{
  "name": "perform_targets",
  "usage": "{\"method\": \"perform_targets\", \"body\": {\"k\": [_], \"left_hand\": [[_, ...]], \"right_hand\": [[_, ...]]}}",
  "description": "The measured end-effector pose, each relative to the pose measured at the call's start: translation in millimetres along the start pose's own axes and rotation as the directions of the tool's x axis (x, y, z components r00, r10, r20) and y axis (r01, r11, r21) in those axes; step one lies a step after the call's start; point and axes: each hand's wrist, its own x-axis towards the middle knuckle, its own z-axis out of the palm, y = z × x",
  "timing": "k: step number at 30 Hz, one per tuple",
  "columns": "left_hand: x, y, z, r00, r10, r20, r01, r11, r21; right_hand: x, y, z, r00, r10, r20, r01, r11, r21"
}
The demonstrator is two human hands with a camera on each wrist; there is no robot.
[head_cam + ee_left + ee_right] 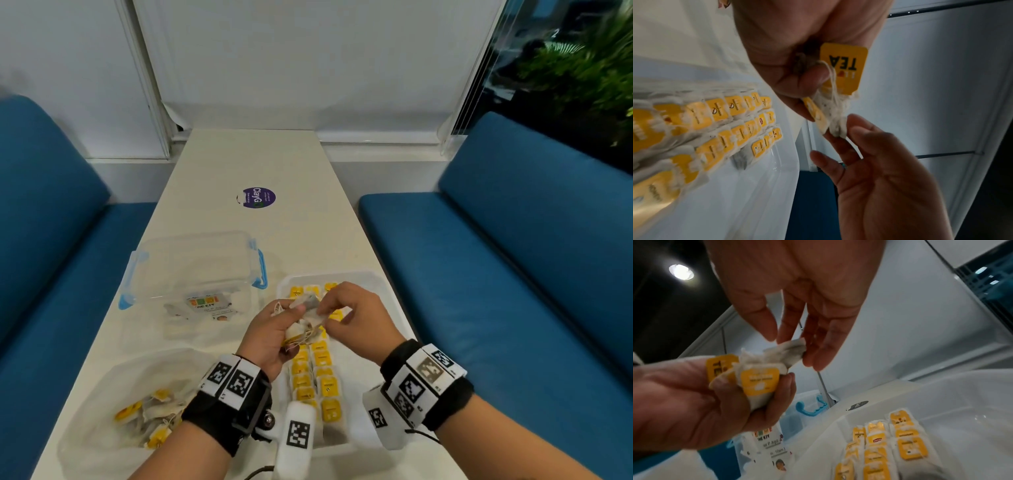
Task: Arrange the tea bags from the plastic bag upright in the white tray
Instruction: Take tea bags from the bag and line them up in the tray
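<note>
My left hand [279, 330] is raised over the white tray [374, 278] and grips a bunch of tea bags [303, 329] with yellow tags [843, 68] and loose strings. My right hand [330, 308] pinches the corner of one tea bag [792, 348] sticking out of that bunch. Inside the tray, several tea bags [322, 377] stand upright in rows, yellow tags up; the tray's far right part shows bare floor [941, 402]. The plastic bag [92, 383] lies at the near left of the table with more tea bags [154, 416] in it.
A clear lidded box [191, 267] with blue latches stands left of the tray, papers inside. A purple round sticker [259, 197] lies farther up the white table. Blue benches [51, 240] flank the table on both sides; a window wall closes the far end.
</note>
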Motion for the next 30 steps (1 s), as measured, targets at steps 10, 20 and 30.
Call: {"method": "perform_targets", "body": {"k": [10, 20, 30], "left_hand": [[-7.6, 3.1, 6.0, 0.989, 0.107, 0.099, -0.127, 0.964, 0.233], [-11.1, -2.8, -1.0, 0.995, -0.056, 0.077, 0.042, 0.985, 0.167], [-11.5, -9.3, 8.7, 0.891, -0.133, 0.434, 0.152, 0.988, -0.009]], "right_hand": [[19.4, -12.9, -17.2, 0.959, 0.250, 0.136, -0.280, 0.918, 0.281], [27.2, -11.7, -37.3, 0.947, 0.310, 0.087, -0.302, 0.759, 0.577], [26.1, -9.0, -26.6, 0.923, 0.126, 0.365, -0.298, 0.834, 0.465]]}}
